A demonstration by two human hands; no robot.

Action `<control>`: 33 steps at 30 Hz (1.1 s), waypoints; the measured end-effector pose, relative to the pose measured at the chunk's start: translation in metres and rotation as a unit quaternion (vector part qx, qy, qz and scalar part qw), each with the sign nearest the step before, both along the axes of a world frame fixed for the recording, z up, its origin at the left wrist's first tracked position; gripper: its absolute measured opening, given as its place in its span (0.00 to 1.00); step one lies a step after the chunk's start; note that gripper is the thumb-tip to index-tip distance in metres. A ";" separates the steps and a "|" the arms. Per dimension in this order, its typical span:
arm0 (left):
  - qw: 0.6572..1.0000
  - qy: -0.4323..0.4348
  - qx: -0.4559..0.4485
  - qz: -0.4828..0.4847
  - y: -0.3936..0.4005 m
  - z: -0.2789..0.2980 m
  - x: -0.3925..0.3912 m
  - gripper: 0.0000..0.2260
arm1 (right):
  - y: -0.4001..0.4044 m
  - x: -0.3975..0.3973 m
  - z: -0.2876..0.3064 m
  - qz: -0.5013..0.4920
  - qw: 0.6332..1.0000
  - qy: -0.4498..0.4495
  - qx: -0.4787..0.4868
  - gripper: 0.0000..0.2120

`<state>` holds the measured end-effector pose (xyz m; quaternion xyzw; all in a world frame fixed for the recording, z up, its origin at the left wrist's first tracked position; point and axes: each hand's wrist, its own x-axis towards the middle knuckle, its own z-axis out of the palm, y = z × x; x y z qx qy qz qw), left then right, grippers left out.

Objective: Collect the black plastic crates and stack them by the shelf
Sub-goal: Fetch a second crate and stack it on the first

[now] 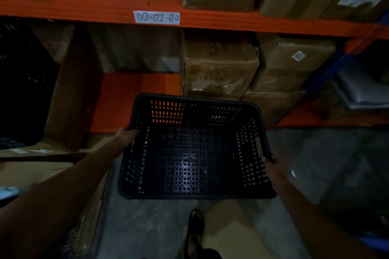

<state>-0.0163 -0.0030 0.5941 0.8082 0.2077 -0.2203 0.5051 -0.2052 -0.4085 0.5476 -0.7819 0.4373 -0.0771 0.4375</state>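
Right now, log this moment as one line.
left hand: grips rim | right hand: grips rim | black perforated plastic crate: empty, carried | orange metal shelf: ahead

- Left hand (126, 136), left of centre in the frame: bare, no glove, ring or watch to be seen.
- Right hand (275, 169), right of centre: bare as well, its wrist uncovered.
- Both forearms run in from the lower corners with no sleeve on them.
- Foot (196, 225) at bottom centre: a dark open sandal with straps over the toes.
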 end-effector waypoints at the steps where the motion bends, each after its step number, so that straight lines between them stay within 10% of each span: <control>1: 1.000 -0.008 -0.002 0.000 -0.007 -0.005 0.005 0.17 | -0.006 0.009 -0.006 -0.005 1.000 0.004 0.005 0.11; 8: 0.998 -0.038 -0.055 0.000 -0.010 -0.031 0.021 0.12 | -0.023 0.056 -0.030 0.028 0.999 0.035 0.018 0.10; 17: 0.985 -0.099 0.066 -0.122 0.018 -0.114 -0.001 0.35 | -0.039 0.082 -0.032 0.084 0.992 0.098 -0.009 0.09; 33: 0.947 -0.008 0.275 -0.168 -0.011 -0.051 0.001 0.31 | -0.030 0.083 -0.024 0.096 0.983 0.150 -0.040 0.17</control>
